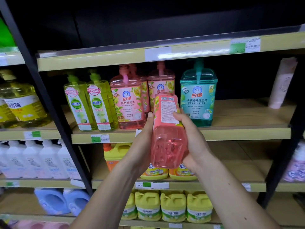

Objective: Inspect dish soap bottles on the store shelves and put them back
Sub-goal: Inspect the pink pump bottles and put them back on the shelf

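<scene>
Both hands are holding a pink dish soap bottle (168, 129) tilted, base toward the viewer and back label facing up, in front of the middle shelf (231, 133). The left hand (145, 139) is bracing its left side, thumb visible, remaining fingers hidden; the right hand (193, 139) is wrapping its fingers (177, 115) round the right side, touching the label. For a sound inspection, the grip should probably be staying on the bottle's edges, leaving the print uncovered. Beyond are standing matching pink bottles (127, 100), a teal bottle (198, 96) and green bottles (89, 103).

both hands (145, 138) (193, 139) raised, fingers curled.
</scene>
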Action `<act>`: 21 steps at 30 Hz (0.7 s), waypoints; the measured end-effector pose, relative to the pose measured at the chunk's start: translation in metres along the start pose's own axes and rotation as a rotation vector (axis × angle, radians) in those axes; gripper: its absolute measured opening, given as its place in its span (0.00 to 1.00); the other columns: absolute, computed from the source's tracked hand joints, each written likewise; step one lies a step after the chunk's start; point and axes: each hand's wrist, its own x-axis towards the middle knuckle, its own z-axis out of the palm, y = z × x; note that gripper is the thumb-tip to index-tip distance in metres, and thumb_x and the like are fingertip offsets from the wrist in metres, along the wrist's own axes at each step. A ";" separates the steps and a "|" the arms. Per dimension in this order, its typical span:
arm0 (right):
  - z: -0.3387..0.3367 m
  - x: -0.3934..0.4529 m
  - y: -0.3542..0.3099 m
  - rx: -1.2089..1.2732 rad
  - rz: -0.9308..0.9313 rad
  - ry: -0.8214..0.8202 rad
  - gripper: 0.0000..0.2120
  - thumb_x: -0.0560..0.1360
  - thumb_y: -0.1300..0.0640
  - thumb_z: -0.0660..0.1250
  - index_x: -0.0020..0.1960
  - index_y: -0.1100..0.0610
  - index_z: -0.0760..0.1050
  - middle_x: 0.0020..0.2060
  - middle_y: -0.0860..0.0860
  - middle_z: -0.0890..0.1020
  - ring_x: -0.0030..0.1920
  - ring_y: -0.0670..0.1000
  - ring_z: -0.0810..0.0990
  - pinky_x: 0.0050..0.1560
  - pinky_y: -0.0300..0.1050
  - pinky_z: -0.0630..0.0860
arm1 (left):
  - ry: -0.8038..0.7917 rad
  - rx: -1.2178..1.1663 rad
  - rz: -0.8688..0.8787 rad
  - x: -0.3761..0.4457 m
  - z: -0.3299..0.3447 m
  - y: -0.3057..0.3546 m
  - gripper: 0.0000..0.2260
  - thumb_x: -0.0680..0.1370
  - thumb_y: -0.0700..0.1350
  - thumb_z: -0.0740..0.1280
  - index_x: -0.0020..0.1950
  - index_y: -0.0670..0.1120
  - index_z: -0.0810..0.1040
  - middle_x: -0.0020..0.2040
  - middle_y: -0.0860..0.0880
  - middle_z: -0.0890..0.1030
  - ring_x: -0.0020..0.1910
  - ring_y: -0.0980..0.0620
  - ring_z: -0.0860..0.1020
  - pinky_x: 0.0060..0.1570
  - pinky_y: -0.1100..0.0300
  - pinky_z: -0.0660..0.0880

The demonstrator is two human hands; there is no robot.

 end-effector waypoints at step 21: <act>-0.032 -0.024 0.028 -0.248 -0.385 -0.289 0.31 0.82 0.50 0.68 0.81 0.34 0.64 0.81 0.44 0.70 0.81 0.51 0.68 0.79 0.54 0.70 | -0.029 0.222 0.346 -0.034 -0.006 -0.024 0.30 0.82 0.59 0.70 0.84 0.57 0.67 0.68 0.59 0.84 0.66 0.59 0.83 0.57 0.68 0.80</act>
